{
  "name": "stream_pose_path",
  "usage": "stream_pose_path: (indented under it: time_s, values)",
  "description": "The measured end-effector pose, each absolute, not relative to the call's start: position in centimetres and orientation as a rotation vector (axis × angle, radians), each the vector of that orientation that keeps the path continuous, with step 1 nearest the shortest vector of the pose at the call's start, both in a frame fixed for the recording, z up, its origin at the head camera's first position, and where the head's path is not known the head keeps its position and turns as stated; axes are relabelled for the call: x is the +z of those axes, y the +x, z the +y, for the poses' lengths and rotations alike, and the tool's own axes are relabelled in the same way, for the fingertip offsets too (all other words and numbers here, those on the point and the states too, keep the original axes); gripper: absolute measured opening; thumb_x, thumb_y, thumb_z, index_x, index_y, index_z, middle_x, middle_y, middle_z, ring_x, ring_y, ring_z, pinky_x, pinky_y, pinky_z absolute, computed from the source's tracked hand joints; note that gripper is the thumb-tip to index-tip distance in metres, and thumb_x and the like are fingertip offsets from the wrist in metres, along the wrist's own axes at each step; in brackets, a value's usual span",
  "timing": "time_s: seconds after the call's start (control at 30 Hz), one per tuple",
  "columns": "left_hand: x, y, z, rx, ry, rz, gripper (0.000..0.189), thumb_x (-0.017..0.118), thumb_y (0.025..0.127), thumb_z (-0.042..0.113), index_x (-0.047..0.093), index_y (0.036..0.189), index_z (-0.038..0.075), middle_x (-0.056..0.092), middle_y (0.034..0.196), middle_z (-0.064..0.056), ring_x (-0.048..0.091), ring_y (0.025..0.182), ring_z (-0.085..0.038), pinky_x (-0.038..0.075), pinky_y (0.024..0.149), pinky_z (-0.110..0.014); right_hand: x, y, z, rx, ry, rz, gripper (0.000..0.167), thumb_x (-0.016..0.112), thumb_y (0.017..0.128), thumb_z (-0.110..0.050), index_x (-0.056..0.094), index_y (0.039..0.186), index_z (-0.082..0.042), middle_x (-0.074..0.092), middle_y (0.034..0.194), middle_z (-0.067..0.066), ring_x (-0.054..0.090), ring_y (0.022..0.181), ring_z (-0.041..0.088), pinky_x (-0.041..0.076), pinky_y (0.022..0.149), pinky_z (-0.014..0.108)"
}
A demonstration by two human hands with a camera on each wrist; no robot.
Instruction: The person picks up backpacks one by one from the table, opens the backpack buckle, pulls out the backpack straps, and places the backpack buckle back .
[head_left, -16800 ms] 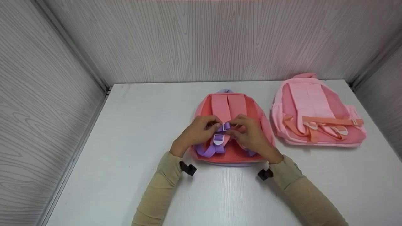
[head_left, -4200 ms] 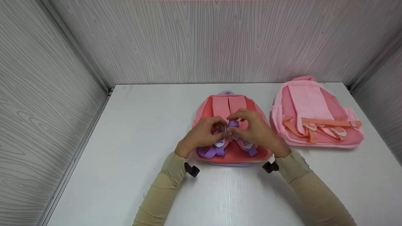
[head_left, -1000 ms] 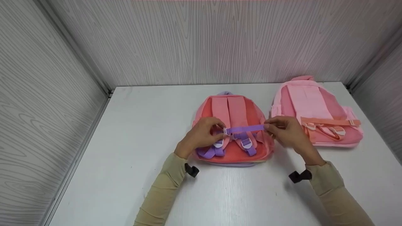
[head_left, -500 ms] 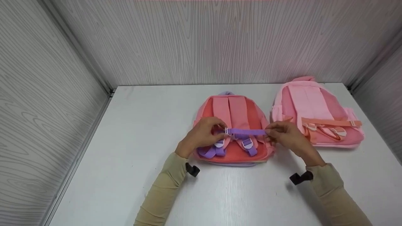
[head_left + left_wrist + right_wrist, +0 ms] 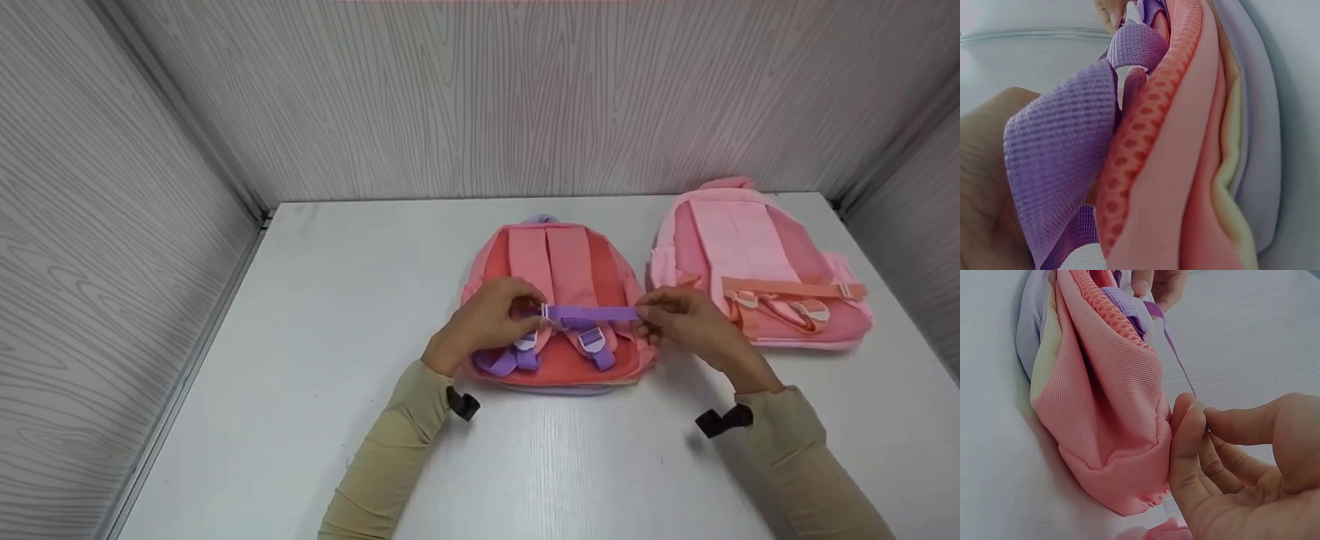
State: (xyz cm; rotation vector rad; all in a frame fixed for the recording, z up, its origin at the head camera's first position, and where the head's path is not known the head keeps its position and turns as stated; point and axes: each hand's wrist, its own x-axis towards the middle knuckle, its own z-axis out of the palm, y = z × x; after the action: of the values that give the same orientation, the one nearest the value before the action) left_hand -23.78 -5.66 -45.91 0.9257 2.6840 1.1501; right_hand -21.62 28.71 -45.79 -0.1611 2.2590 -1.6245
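A coral-red backpack lies on the table with its shoulder straps facing up. My left hand pinches a small white buckle over the middle of it. From that buckle a purple strap runs straight to the right, roughly level. Its far end is between the thumb and fingers of my right hand, at the backpack's right side. In the right wrist view the strap looks thin and taut, seen edge-on. Beneath it, another white buckle sits on a lower purple strap. A purple webbing loop hangs by my left palm.
To the right lies a pink backpack with orange straps, close to my right hand. Both backpacks rest on a white table. Wood-grain panels stand behind and at the sides.
Earlier both hands worked close together at the white buckle, with the purple strap bunched. The right hand has since moved right, drawing the strap out straight. Little differs over the last second.
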Motion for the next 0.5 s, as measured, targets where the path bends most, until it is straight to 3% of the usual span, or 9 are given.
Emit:
stream_pose_path:
  time_s: [0.5]
  values:
    - [-45.33,-24.0,-4.99,1.135,0.964,2.665,0.03,0.083,0.096,0.029,0.077,0.119,0.011,0.075,0.114,-0.002,0.068,0.107,-0.016,0.056,0.101,-0.034,-45.73,-21.67,28.81,-1.632,-0.181,2.248,0.031,0.064,0.109,-0.019,0.066,0.128,0.005,0.073,0.102,0.009,0.068,0.089,0.018,0.061,0.083,0.03]
